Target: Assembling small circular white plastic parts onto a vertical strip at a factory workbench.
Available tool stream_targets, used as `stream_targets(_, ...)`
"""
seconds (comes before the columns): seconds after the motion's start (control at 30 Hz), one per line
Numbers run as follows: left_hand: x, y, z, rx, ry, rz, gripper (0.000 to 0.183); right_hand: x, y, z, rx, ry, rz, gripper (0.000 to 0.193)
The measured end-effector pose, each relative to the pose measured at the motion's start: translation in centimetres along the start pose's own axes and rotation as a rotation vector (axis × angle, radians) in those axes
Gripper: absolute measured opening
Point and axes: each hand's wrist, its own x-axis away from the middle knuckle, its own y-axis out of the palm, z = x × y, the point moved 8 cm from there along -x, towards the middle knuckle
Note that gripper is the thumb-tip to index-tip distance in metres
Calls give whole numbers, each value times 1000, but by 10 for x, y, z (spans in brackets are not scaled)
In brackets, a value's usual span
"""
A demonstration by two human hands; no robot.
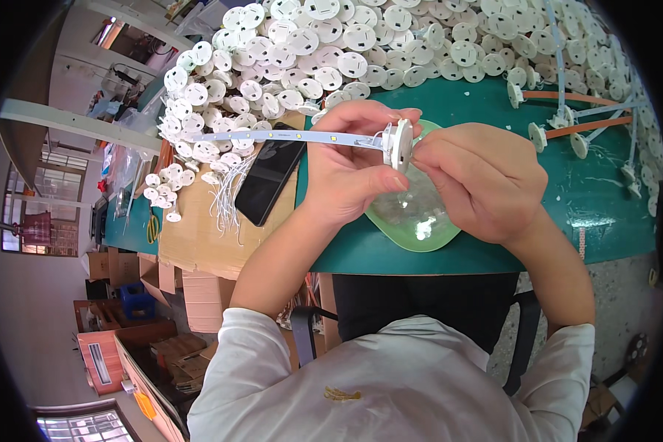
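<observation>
My left hand point(337, 180) grips a round white plastic cap point(401, 147) on edge between thumb and fingers. From the cap's back an LED strip point(280, 135) runs out to the left, with thin wires at the joint. My right hand point(490, 180) is closed in a pinch against the cap's flat face; whatever its fingertips hold is hidden. Below both hands stands a light green bowl point(414, 243) with small shiny pieces in it that are too fine to make out.
A large heap of white round caps point(353, 65) covers the table's far side. More strips with caps point(578, 129) lie at the right. On cardboard point(199, 243) at the left are a black phone point(270, 180) and loose white wires point(228, 199). Scissors point(152, 227) lie farther left.
</observation>
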Motion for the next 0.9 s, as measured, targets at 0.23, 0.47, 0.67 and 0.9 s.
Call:
stream_targets(0.23, 2, 1, 3, 2, 33, -43, 60, 4, 6, -2, -50, -2, -15, 17)
stream_targets(0.47, -3, -3, 7, -141, 18, -26, 63, 5, 10, -1, -14, -60, -43, 21)
stream_targets(0.67, -4, 3, 7, -237, 60, -24, 56, 4, 11, -2, 165, -40, -58, 22)
stream_targets(0.9, -3, -2, 16, -402, 71, 58, 44, 3, 16, -4, 150, 27, 18, 20)
